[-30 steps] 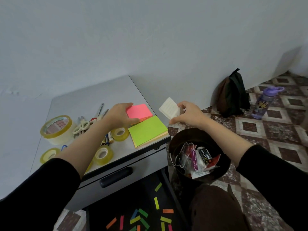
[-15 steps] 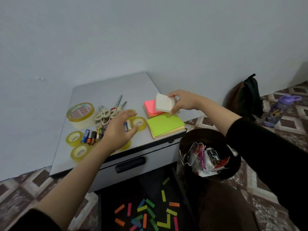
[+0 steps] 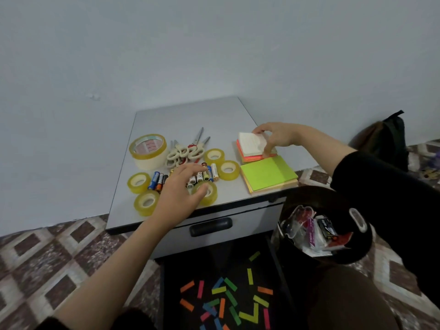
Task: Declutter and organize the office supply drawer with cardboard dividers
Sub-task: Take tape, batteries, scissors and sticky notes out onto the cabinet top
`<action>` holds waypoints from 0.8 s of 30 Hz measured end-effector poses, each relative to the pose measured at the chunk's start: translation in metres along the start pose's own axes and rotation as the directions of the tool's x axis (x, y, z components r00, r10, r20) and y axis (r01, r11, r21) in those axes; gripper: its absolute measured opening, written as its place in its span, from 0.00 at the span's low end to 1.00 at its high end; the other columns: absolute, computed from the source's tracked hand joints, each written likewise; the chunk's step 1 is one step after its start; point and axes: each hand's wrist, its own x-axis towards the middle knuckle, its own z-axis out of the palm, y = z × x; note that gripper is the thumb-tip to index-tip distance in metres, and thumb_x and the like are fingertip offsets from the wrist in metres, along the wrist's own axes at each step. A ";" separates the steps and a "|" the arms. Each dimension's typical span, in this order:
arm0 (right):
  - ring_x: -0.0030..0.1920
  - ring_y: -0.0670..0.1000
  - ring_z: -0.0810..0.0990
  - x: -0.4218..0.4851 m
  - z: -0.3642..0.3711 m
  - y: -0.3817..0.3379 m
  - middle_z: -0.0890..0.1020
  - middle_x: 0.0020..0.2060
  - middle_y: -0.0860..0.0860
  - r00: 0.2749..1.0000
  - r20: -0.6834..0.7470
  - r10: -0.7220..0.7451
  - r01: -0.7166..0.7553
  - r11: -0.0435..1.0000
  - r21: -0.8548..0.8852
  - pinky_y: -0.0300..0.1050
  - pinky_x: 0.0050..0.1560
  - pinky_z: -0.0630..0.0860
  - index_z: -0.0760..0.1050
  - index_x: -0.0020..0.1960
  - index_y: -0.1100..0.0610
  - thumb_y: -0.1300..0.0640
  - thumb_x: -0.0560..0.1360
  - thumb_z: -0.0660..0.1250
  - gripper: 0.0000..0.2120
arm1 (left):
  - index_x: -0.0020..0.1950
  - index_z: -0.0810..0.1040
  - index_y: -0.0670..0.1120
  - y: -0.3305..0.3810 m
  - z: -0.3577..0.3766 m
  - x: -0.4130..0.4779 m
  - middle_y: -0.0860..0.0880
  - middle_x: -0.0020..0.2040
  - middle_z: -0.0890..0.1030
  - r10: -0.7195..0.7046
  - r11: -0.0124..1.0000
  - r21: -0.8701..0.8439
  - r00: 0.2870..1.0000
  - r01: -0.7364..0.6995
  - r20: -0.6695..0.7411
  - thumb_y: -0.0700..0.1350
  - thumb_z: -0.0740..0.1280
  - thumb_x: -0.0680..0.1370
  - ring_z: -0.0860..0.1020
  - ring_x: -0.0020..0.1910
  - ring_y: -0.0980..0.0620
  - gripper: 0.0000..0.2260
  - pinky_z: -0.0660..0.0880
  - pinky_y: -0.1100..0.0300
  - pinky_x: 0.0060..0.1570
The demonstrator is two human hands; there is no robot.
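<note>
Batteries partly behind left hand

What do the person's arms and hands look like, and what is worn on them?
Both sleeves are black. The left sleeve shows only at the picture's bottom edge, leaving the forearm bare; the right sleeve ends about mid-forearm. The left hand and right hand are bare: no glove, ring or watch shows.
</note>
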 end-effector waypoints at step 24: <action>0.24 0.42 0.72 -0.040 0.019 -0.026 0.75 0.27 0.50 0.809 -0.588 -0.005 0.347 0.812 0.470 0.39 0.28 0.72 0.75 0.34 0.57 0.66 0.72 0.67 0.09 | 0.59 0.76 0.50 0.010 -0.007 -0.036 0.58 0.52 0.77 -0.084 0.992 -0.094 0.996 0.081 -0.032 0.45 0.66 0.76 0.75 0.52 0.61 0.12 0.71 0.69 0.52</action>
